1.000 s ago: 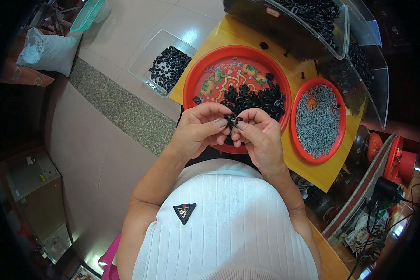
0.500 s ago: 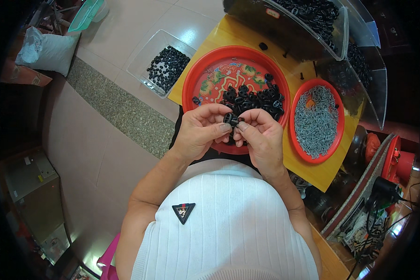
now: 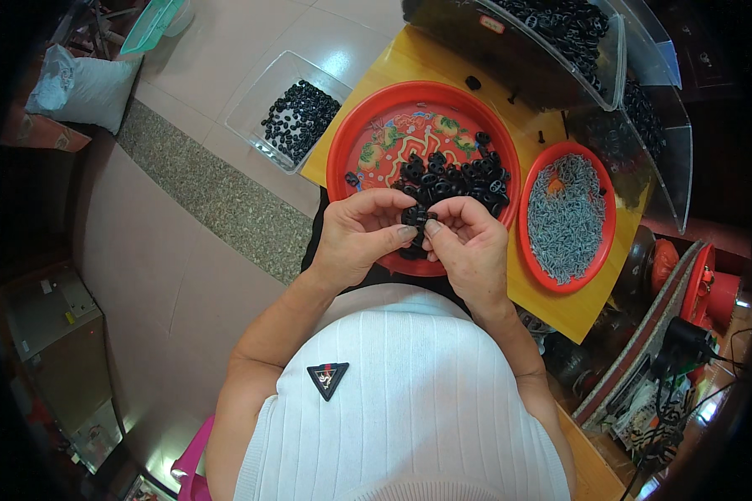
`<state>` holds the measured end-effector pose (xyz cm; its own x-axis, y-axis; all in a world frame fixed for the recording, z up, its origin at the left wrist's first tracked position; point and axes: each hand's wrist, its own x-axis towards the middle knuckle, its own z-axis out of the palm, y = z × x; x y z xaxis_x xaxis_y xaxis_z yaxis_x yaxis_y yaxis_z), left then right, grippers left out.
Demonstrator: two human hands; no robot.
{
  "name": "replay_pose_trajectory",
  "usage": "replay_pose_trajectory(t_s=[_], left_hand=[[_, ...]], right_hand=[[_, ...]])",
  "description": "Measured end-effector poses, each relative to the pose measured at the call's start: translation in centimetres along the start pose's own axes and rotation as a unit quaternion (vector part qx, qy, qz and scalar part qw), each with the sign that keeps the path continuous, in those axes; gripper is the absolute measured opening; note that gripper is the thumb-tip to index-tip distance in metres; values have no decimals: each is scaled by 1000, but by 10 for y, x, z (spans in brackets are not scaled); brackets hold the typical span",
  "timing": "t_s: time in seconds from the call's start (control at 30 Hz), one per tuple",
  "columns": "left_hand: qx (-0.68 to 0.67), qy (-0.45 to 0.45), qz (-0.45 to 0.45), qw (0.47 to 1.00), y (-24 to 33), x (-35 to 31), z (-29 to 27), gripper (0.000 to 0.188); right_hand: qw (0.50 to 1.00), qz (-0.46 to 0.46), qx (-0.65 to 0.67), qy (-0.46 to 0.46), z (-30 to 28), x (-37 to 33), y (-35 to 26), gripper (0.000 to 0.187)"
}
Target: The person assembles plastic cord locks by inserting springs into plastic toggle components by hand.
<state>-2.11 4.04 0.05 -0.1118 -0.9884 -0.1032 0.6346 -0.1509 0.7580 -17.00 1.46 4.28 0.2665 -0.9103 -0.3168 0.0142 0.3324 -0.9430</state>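
- Both at work: left hand (image 3: 355,231) and right hand (image 3: 470,248), fingers clamped on a small black part (image 3: 414,217) over the red round tray's (image 3: 339,142) near side!
- Black pieces (image 3: 472,178) heap just beyond, tray's right half.
- Right, a red oval tray (image 3: 527,225) brims with grey screw-like pieces (image 3: 564,230).
- Far right, a clear bin (image 3: 522,67) blocks the surface (image 3: 393,63).
- Left, a clear box (image 3: 246,104) on the floor (image 3: 196,100).
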Motion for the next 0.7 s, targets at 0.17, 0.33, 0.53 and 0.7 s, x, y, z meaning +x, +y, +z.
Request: replay_pose_trajectory(t_s=[0.17, 0.33, 0.53, 0.7], left_hand=[[35, -1, 19, 999, 0, -1, 4, 29], [34, -17, 34, 999, -1, -1, 4, 28], [43, -30, 44, 998, 1, -2, 6, 29], [126, -3, 12, 992, 6, -5, 2, 27]], right_hand=[[1000, -1, -25, 0, 1, 0, 1, 8], [1000, -5, -25, 1, 1, 2, 3, 7], [999, 19, 21, -26, -2, 3, -1, 9], [995, 25, 73, -59, -8, 4, -3, 14]])
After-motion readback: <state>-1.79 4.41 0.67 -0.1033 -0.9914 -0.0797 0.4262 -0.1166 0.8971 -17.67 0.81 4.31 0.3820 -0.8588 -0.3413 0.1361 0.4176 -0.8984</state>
